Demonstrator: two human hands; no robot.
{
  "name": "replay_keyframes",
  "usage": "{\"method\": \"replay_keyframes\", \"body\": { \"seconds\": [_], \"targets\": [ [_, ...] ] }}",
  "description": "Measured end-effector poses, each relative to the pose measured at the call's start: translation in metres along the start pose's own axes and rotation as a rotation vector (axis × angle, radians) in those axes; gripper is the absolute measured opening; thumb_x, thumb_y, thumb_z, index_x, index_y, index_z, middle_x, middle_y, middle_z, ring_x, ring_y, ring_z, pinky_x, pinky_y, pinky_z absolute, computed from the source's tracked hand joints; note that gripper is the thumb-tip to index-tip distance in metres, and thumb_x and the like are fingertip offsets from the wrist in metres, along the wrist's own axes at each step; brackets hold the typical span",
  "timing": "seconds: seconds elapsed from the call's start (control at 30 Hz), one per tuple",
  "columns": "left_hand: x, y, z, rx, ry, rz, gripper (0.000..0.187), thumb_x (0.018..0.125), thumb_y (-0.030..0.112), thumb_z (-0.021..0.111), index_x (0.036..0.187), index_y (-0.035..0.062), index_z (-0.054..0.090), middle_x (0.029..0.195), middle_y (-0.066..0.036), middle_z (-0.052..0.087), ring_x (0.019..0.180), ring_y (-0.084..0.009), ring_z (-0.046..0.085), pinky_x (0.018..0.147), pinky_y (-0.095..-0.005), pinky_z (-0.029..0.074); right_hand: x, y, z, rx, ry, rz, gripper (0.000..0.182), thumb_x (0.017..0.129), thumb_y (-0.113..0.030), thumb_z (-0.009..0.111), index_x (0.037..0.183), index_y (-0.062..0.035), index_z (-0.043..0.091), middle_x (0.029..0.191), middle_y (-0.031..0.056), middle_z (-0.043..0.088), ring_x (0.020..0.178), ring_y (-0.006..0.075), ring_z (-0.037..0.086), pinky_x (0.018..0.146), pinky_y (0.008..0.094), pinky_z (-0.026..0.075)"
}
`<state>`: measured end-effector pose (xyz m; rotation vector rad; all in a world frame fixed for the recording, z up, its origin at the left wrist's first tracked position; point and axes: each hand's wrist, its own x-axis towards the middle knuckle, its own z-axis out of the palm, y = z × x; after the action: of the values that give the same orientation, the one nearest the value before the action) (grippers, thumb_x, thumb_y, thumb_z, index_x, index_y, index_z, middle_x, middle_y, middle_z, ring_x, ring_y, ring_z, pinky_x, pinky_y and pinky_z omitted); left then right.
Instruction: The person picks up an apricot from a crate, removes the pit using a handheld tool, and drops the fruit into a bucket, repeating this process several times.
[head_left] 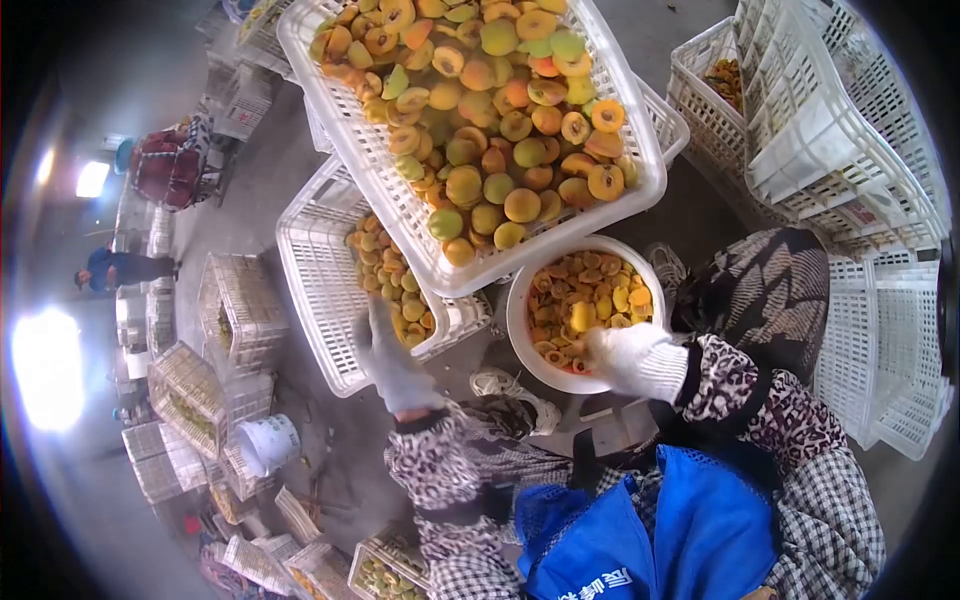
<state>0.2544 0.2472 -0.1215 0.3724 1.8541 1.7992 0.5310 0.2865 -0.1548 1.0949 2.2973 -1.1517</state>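
Observation:
A white crate (655, 165) full of halved apricots (480, 130) stands in front of me. Under its lower left side is another white crate (305, 265) holding more apricots. Below its near edge sits a round white bucket (517, 320) with orange apricot pieces (575, 290) inside. My left hand (390, 365), in a pale glove, is over the near side of the lower crate, smeared by motion. My right hand (635, 362), in a white glove, is at the bucket's right near rim with its fingers curled in over the fruit. What its fingertips hold is hidden.
Stacked white crates (840, 130) stand at the right, one with fruit pieces. Crates (240, 310) and a white pail (268, 444) are at the left. Two people are farther off, one in blue (120, 269), one in dark red (172, 165). My shoes are beside the bucket.

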Motion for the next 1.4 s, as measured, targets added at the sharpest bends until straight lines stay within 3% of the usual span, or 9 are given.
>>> {"method": "replay_keyframes", "body": {
  "seconds": [0.23,0.4,0.43,0.53,0.7,0.8,0.83,1.3,1.4],
  "targets": [
    [0.06,-0.015,0.074,1.645,-0.269,1.399,0.024,0.088,0.025,0.055,0.104,0.0095,0.065,0.118,-0.014,0.063,0.119,-0.0313,0.053,0.105,-0.0505,0.036,-0.013,0.035,0.006,-0.257,0.229,-0.069,0.014,0.085,-0.015,0.054,0.09,-0.0048,0.062,0.075,0.0144,0.068,0.065,0.0332,0.068,0.057,0.0439,0.054],
    [0.079,-0.063,0.108,1.87,-0.313,0.953,0.029,0.086,0.021,0.053,0.107,0.0031,0.062,0.108,-0.02,0.064,0.105,-0.0347,0.059,0.105,-0.054,0.037,-0.033,0.025,-0.016,0.015,0.33,-0.218,0.029,0.086,-0.033,0.06,0.09,-0.0039,0.054,0.065,0.0194,0.062,0.058,0.0376,0.064,0.053,0.0483,0.052],
    [0.097,-0.098,0.096,1.661,0.056,1.385,0.03,0.087,0.023,0.056,0.104,-0.0003,0.062,0.102,-0.021,0.065,0.1,-0.0367,0.06,0.1,-0.0535,0.04,-0.033,0.024,-0.013,0.046,0.337,-0.2,0.028,0.086,-0.032,0.059,0.094,-0.0048,0.058,0.07,0.018,0.065,0.065,0.0362,0.066,0.059,0.0468,0.053],
    [0.037,-0.025,0.101,1.64,-0.331,0.893,0.044,0.094,0.024,0.055,0.123,-0.0085,0.051,0.102,-0.023,0.066,0.104,-0.0373,0.06,0.096,-0.043,0.046,-0.034,0.013,-0.027,0.068,0.314,-0.033,0.028,0.088,-0.032,0.058,0.099,-0.0058,0.061,0.077,0.0177,0.068,0.076,0.0374,0.067,0.07,0.046,0.054],
    [-0.04,0.037,0.072,-0.516,-0.517,-0.044,0.037,0.092,0.021,0.06,0.119,-0.0038,0.054,0.089,-0.013,0.066,0.086,-0.0262,0.066,0.078,-0.0328,0.054,-0.036,0.007,-0.033,0.646,0.45,-0.217,0.03,0.087,-0.018,0.061,0.113,-0.0028,0.06,0.094,0.0234,0.066,0.09,0.0393,0.065,0.079,0.0416,0.051],
    [-0.04,0.02,0.044,-0.42,-0.668,0.041,0.042,0.1,0.027,0.047,0.136,0.0046,0.046,0.126,-0.015,0.057,0.102,-0.0251,0.064,0.08,-0.0284,0.057,-0.037,-0.009,-0.037,0.526,0.362,-0.118,0.027,0.087,-0.018,0.061,0.11,-0.004,0.06,0.089,0.0219,0.066,0.085,0.0374,0.065,0.073,0.0409,0.052],
    [-0.035,0.026,0.033,-0.891,-0.717,-0.481,0.043,0.1,0.03,0.047,0.136,0.0062,0.047,0.123,-0.017,0.059,0.102,-0.0261,0.064,0.083,-0.0318,0.057,-0.032,-0.013,-0.034,0.471,0.374,-0.16,0.025,0.088,-0.021,0.061,0.108,-0.0049,0.058,0.085,0.0207,0.065,0.08,0.038,0.064,0.069,0.043,0.052],
    [-0.012,0.025,0.012,-0.404,-0.336,-0.356,0.04,0.094,0.03,0.057,0.122,0.0021,0.052,0.116,-0.018,0.059,0.104,-0.0337,0.06,0.084,-0.0419,0.055,-0.012,-0.055,-0.039,0.395,0.578,-0.353,0.021,0.087,-0.017,0.064,0.098,-0.0046,0.051,0.073,0.0152,0.063,0.065,0.0354,0.066,0.057,0.0406,0.052],
    [0.006,0.036,0.012,0.103,0.082,0.184,0.033,0.095,0.02,0.058,0.121,0.0016,0.053,0.121,-0.016,0.055,0.107,-0.0236,0.057,0.091,-0.0369,0.051,-0.012,-0.038,-0.04,0.397,0.553,-0.265,0.024,0.089,-0.022,0.063,0.098,-0.0032,0.052,0.073,0.0187,0.062,0.07,0.0374,0.066,0.059,0.0421,0.052]
  ]
}}
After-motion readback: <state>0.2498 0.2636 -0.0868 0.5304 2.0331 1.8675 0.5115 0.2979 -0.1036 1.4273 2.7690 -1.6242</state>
